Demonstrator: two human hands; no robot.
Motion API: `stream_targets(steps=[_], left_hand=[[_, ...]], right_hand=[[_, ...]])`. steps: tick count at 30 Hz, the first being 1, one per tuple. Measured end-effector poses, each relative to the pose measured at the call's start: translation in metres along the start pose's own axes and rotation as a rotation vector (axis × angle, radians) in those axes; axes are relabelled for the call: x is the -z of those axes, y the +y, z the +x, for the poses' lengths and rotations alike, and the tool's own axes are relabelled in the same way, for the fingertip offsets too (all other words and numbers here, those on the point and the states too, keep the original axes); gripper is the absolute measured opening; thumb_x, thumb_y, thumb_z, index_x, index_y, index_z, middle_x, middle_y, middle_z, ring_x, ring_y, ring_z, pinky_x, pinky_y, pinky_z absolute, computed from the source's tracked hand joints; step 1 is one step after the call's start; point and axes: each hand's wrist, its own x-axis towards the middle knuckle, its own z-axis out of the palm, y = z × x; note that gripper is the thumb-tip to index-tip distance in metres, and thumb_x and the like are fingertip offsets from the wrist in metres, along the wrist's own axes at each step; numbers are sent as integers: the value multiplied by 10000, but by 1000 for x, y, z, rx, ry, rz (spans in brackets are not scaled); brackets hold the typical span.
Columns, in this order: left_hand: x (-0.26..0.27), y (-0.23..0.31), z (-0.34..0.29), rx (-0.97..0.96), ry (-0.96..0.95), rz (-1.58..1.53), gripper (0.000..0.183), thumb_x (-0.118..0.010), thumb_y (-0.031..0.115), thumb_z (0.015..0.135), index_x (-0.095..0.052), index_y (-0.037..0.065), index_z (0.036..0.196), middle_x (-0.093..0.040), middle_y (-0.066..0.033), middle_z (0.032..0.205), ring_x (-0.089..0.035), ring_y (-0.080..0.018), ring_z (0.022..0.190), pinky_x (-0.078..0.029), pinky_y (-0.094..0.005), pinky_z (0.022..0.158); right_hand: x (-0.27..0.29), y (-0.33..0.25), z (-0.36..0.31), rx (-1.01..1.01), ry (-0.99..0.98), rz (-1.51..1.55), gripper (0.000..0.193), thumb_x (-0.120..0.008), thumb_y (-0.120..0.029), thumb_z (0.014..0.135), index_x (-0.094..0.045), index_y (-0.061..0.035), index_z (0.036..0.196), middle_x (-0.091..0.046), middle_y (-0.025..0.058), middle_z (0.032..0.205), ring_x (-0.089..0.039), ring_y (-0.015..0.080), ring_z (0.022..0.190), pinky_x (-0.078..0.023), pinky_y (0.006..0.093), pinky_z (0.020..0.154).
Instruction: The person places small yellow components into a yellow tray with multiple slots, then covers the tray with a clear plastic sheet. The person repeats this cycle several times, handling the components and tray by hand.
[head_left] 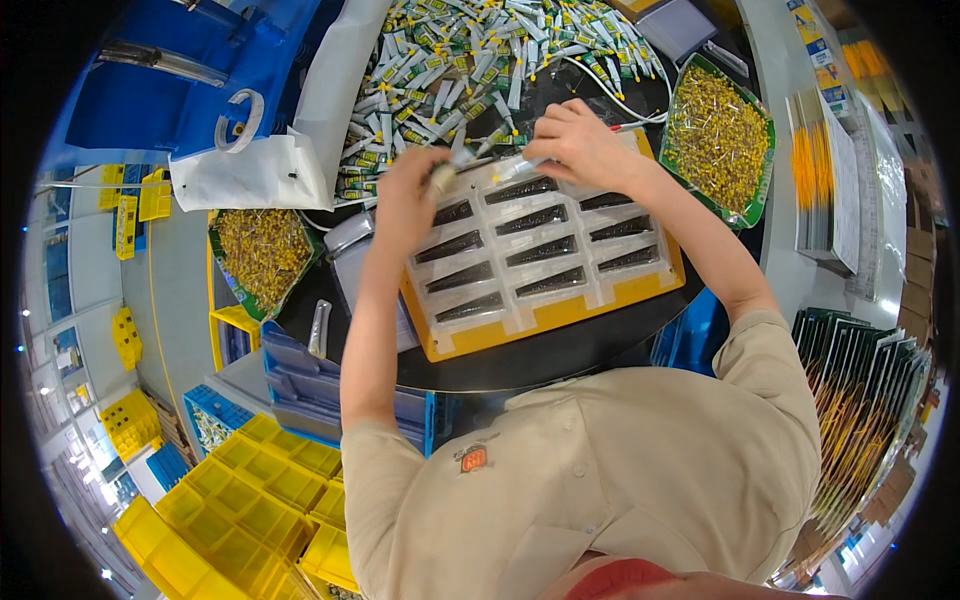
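Observation:
A yellow-edged board (560,322) carries a clear plastic blister tray (497,245). Its several compartments show dark wedge-shaped spaces. Above the tray's far edge, my right hand (578,145) pinches a small white tube (540,160), its yellow end pointing left over a compartment. My left hand (408,195) is at the tray's far left corner, smeared by motion. A blurred pale small tube shows at its curled fingertips. Beyond both hands lies a large heap of white and green tubes with yellow caps (450,85).
Green-edged bins of small yellow pieces stand at right (718,135) and left (262,250). A white cable (600,80) crosses by the tubes. A pale-handled tool (319,328) lies on the black table's left. Yellow crates (250,500) are stacked lower left; hanging cards (865,400) line the right.

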Motion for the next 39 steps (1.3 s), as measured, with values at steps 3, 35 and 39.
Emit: stream_targets(steps=[3,35,39], left_hand=[[3,19,-42,-36,-105,-81,184,-724,51,860,-710,60,1043,-666,-106,955,-656,-309,825,-528,-373,741],[-8,47,-180,405,295,-635,159,-675,66,951,-702,28,1104,-706,-54,989,-675,-167,840,-528,-286,726],[-22,52,-177,-145,151,62,234,-744,9,792,-733,75,1017,-666,-102,1023,-644,-303,936,-535,-367,798]], right_hand=[[-13,-10,10,-7,-39,154,219,-778,-202,793,-713,-139,991,-582,20,915,-552,221,954,-408,384,877],[-49,-53,70,-203,58,388,180,-737,-263,838,-672,-107,900,-714,26,937,-647,248,1027,-493,435,827],[-52,-126,24,202,278,-41,140,-654,-215,804,-699,-164,926,-673,-23,951,-609,179,984,-449,361,879]])
